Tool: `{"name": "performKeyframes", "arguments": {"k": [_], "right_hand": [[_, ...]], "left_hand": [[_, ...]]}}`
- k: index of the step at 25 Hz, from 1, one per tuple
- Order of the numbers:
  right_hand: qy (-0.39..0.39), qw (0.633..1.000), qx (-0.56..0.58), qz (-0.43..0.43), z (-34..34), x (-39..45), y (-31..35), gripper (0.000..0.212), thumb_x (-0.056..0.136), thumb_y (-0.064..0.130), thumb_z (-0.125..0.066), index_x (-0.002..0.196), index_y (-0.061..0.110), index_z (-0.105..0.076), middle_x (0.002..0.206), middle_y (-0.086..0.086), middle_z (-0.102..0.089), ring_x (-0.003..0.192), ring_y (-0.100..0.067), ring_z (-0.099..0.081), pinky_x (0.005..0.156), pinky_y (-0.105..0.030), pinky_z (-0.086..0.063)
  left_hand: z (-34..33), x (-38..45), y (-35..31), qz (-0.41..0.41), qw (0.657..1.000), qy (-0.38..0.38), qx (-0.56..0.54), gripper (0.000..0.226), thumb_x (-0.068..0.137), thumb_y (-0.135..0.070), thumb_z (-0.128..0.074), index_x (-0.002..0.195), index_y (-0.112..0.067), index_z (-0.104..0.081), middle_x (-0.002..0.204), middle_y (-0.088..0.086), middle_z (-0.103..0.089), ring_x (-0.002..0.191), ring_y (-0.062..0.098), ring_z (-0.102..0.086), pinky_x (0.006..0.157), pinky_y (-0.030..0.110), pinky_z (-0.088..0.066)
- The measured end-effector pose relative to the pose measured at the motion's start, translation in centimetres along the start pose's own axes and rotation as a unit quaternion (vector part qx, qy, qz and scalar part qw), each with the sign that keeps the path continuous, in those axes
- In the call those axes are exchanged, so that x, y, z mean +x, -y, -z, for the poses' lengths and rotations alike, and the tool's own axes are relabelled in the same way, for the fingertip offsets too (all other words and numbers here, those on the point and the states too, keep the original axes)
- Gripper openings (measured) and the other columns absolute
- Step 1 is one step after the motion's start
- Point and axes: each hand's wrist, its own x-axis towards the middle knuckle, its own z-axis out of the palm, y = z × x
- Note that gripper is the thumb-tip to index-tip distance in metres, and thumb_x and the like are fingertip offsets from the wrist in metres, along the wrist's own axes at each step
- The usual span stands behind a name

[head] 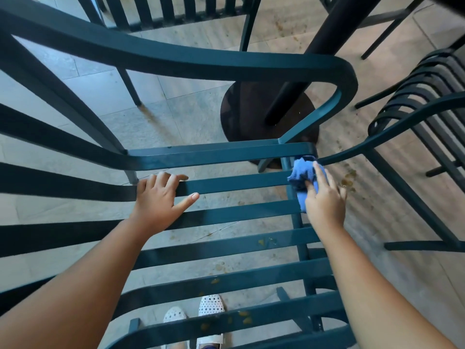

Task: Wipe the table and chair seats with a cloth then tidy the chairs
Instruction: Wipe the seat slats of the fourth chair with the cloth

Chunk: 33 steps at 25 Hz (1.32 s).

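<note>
A dark teal slatted metal chair [241, 182] fills the view below me, its seat slats running left to right. My left hand [161, 200] rests on a seat slat near the left side, fingers curled over its far edge and thumb stretched along the slat. My right hand [324, 197] presses a crumpled blue cloth [302, 175] against the right side rail of the seat, fingers fairly straight on top of it. The chair's armrest [201, 61] curves across the top of the view.
A black table pedestal [302, 71] on a round base [239, 114] stands just beyond the chair. Another teal chair [427, 117] stands at the right, more chairs at the top. The tiled floor has yellowish stains. My white dotted shoes [211, 306] show under the slats.
</note>
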Motion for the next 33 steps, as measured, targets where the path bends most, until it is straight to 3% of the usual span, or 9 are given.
{"name": "performKeyframes", "arguments": {"k": [4, 6, 9, 13, 16, 19, 23, 27, 33], "right_hand": [[0.207, 0.972, -0.032, -0.109, 3.3, -0.8, 0.4, 0.058, 0.097, 0.042, -0.037, 0.150, 0.030, -0.015, 0.152, -0.015, -0.022, 0.129, -0.043, -0.029, 0.104, -0.043, -0.029], [0.288, 0.949, -0.044, -0.120, 4.0, -2.7, 0.8, 0.074, 0.088, 0.067, -0.032, 0.149, 0.039, -0.003, 0.157, -0.010, 0.005, 0.139, -0.044, -0.011, 0.113, -0.050, -0.015], [0.217, 0.968, -0.113, -0.044, 2.1, -5.6, 1.4, 0.082, 0.076, 0.079, -0.021, 0.146, 0.045, 0.001, 0.156, 0.002, 0.022, 0.142, -0.038, 0.010, 0.112, -0.057, -0.006], [0.161, 0.974, -0.152, 0.046, -0.1, -7.2, 2.8, 0.066, 0.087, 0.068, -0.020, 0.146, 0.047, 0.000, 0.157, 0.006, 0.016, 0.141, -0.036, 0.014, 0.110, -0.060, -0.009], [0.149, 0.967, -0.153, 0.138, -1.8, -9.6, 5.7, 0.064, 0.088, 0.068, -0.012, 0.146, 0.044, -0.001, 0.158, 0.003, 0.010, 0.141, -0.038, 0.016, 0.110, -0.060, 0.000], [0.158, 0.960, -0.115, 0.199, -3.5, -12.2, 9.7, 0.069, 0.083, 0.065, -0.003, 0.148, 0.042, -0.005, 0.159, -0.001, 0.002, 0.142, -0.036, 0.014, 0.109, -0.058, 0.008], [0.186, 0.935, -0.119, 0.278, -5.2, -14.9, 15.2, 0.060, 0.095, 0.056, -0.023, 0.148, 0.039, -0.001, 0.159, 0.000, -0.002, 0.142, -0.032, 0.018, 0.108, -0.057, 0.016], [0.215, 0.890, -0.121, 0.384, -5.7, -15.6, 18.7, 0.063, 0.097, 0.042, -0.034, 0.150, 0.033, -0.001, 0.158, 0.000, 0.004, 0.141, -0.032, 0.024, 0.107, -0.058, 0.016], [0.230, 0.847, -0.148, 0.455, -6.1, -16.3, 20.5, 0.088, 0.090, 0.033, -0.054, 0.150, 0.020, 0.008, 0.158, -0.003, 0.013, 0.141, -0.027, 0.023, 0.111, -0.054, 0.016]], "left_hand": [[-0.1, -3.2, 0.6, -0.025, 0.996, 0.073, 0.048, 0.097, 0.068, -0.085, 0.002, 0.149, -0.032, 0.002, 0.154, 0.007, 0.003, 0.142, 0.029, 0.012, 0.112, 0.042, 0.016], [-0.9, -5.1, 1.1, -0.050, 0.994, 0.065, 0.077, 0.087, 0.075, -0.083, -0.003, 0.148, -0.035, 0.000, 0.157, 0.007, 0.010, 0.141, 0.036, 0.018, 0.112, 0.049, 0.014], [-1.0, -6.6, 1.1, -0.054, 0.991, 0.052, 0.110, 0.078, 0.082, -0.078, 0.001, 0.149, -0.038, -0.005, 0.157, 0.009, 0.007, 0.141, 0.041, 0.010, 0.111, 0.057, 0.006], [-0.8, -7.8, 0.8, -0.021, 0.989, 0.076, 0.122, 0.081, 0.065, -0.080, 0.020, 0.133, -0.039, 0.037, 0.145, 0.007, 0.043, 0.130, 0.041, 0.039, 0.101, 0.055, 0.030], [-0.3, -7.9, 1.0, -0.013, 0.992, 0.078, 0.099, 0.097, 0.067, -0.086, 0.008, 0.132, -0.021, 0.041, 0.147, 0.005, 0.039, 0.135, 0.035, 0.034, 0.108, 0.049, 0.022], [0.2, -8.1, 1.7, -0.014, 0.997, 0.073, 0.003, 0.113, 0.075, -0.079, -0.033, 0.133, -0.012, 0.038, 0.152, 0.006, 0.030, 0.141, 0.024, 0.025, 0.112, 0.036, 0.018], [0.6, -8.4, 1.6, -0.023, 0.992, 0.018, -0.124, 0.129, 0.065, -0.056, -0.075, 0.143, -0.014, 0.019, 0.155, 0.009, 0.019, 0.141, 0.020, 0.021, 0.111, 0.029, 0.015], [1.4, -8.0, 2.2, -0.030, 0.991, 0.051, -0.118, 0.129, 0.062, -0.028, -0.081, 0.146, -0.019, 0.017, 0.156, 0.010, 0.020, 0.141, 0.028, 0.022, 0.117, 0.048, 0.004], [1.9, -8.3, 2.4, -0.017, 0.993, 0.118, 0.005, 0.141, 0.055, -0.047, -0.081, 0.143, -0.022, 0.026, 0.154, 0.014, 0.022, 0.136, 0.030, 0.034, 0.113, 0.048, 0.007]]}}
